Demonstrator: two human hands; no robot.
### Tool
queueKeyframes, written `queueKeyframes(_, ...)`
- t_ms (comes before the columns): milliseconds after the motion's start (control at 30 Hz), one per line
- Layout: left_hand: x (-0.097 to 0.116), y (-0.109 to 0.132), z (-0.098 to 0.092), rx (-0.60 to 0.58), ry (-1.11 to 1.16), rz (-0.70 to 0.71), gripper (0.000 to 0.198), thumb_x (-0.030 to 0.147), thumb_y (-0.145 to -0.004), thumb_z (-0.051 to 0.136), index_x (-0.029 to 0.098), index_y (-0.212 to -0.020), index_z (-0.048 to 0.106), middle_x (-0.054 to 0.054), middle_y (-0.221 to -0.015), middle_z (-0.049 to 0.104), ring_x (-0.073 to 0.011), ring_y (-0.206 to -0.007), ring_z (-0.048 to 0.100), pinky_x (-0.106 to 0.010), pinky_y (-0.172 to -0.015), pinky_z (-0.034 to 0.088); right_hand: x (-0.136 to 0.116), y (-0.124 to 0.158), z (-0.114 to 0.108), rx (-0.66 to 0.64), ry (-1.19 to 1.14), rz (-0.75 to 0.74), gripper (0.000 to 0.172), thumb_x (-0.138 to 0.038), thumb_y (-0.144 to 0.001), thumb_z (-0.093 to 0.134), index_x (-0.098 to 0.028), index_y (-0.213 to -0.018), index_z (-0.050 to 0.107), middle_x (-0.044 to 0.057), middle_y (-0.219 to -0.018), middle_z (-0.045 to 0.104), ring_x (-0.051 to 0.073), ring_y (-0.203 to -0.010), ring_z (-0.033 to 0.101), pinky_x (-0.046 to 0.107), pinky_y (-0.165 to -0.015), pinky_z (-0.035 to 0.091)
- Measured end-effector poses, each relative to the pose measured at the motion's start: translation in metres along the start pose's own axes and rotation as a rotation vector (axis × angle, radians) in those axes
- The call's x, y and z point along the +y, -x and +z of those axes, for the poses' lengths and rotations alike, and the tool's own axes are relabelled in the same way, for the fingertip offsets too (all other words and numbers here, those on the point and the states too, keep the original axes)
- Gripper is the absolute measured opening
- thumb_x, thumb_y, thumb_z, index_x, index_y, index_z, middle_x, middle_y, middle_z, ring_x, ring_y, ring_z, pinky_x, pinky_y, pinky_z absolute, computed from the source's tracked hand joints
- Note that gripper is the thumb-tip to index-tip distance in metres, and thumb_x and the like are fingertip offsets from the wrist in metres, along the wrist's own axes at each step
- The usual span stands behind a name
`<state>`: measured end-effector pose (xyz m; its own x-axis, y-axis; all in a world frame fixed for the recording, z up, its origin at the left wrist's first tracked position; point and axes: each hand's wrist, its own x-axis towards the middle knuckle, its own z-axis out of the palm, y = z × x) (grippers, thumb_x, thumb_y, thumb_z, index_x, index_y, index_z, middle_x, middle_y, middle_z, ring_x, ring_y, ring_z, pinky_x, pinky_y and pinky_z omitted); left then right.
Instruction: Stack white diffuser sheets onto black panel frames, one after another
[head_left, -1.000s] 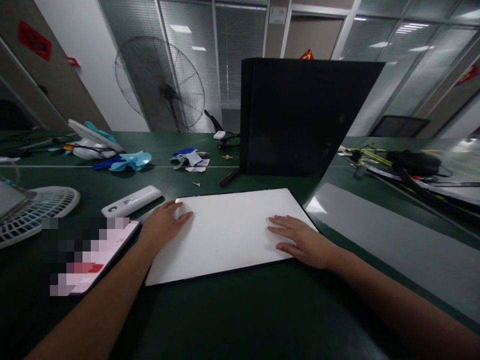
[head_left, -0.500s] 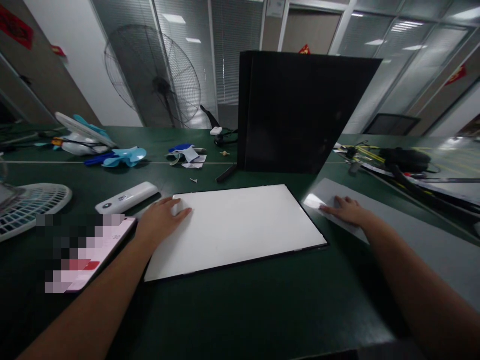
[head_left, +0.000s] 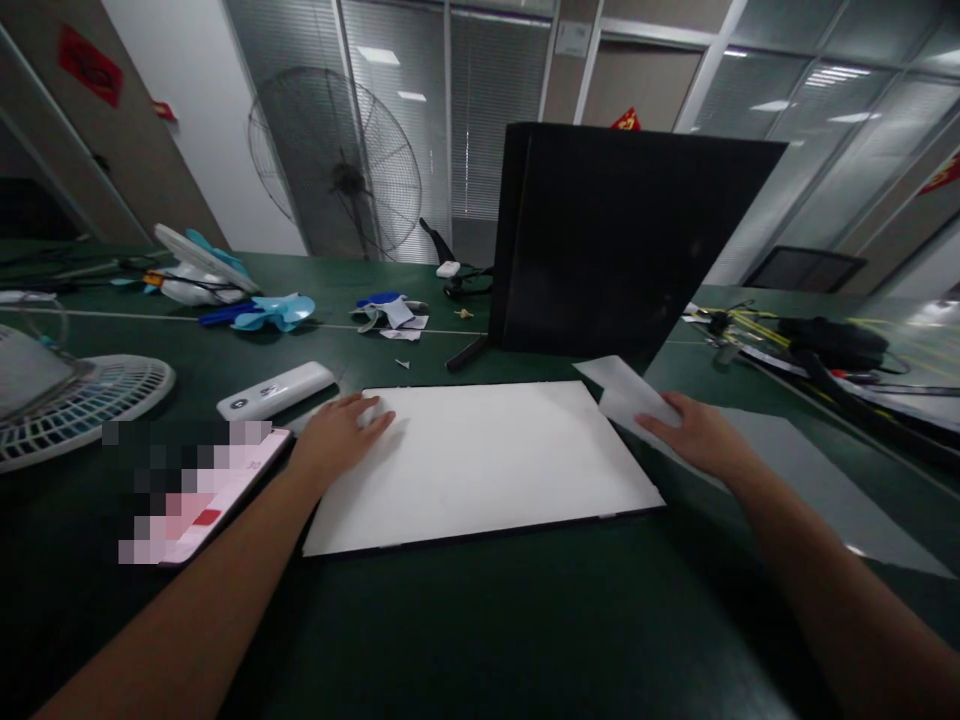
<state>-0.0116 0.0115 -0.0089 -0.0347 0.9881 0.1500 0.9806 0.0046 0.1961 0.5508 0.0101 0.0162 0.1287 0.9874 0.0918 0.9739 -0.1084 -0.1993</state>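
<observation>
A white rectangular panel (head_left: 487,460) lies flat on the dark green table (head_left: 480,620). My left hand (head_left: 337,438) rests on the panel's near-left corner, fingers flat and slightly apart. My right hand (head_left: 694,432) presses on a thin grey sheet (head_left: 780,470) just right of the panel. The sheet's near-left corner (head_left: 619,385) is lifted and overlaps the panel's far-right corner. The fingers lie on top of the sheet.
A black upright board (head_left: 630,240) stands behind the panel. A phone (head_left: 202,490) and white remote-like bar (head_left: 276,390) lie left. A white fan grille (head_left: 82,400), blue fan blades (head_left: 274,312), scraps (head_left: 390,312) and cables (head_left: 825,345) lie around. A standing fan (head_left: 337,165) is behind.
My right hand left the panel, moved right onto the grey sheet, and now slides it toward the panel with its corner raised. The left hand stayed put.
</observation>
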Motion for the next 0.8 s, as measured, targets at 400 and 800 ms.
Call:
queueKeyframes(400,0.0,-0.001,0.0,0.008,0.019,0.027,0.067,0.066,-0.102,0.036,0.023,-0.14,0.07,-0.01,-0.156,0.061,-0.0317,-0.14,0.06,-0.048,-0.12,0.043,-0.113,0.075,0.013,-0.271,-0.254,-0.63,0.073,-0.066,-0.105,0.043,-0.028,-0.167,0.041,0.005,-0.175,0.029,0.03,-0.163,0.022,0.058,-0.133,0.019)
queueKeyframes(800,0.005,0.001,-0.004,0.005,0.007,-0.004,0.069,0.062,-0.101,0.04,0.017,-0.147,0.064,-0.015,-0.158,0.058,-0.0356,-0.143,0.058,-0.052,-0.119,0.044,-0.061,0.035,0.012,-0.256,-0.074,-0.505,0.061,-0.058,-0.107,0.041,-0.022,-0.153,0.061,0.007,-0.163,0.05,0.033,-0.153,0.044,0.06,-0.129,0.029)
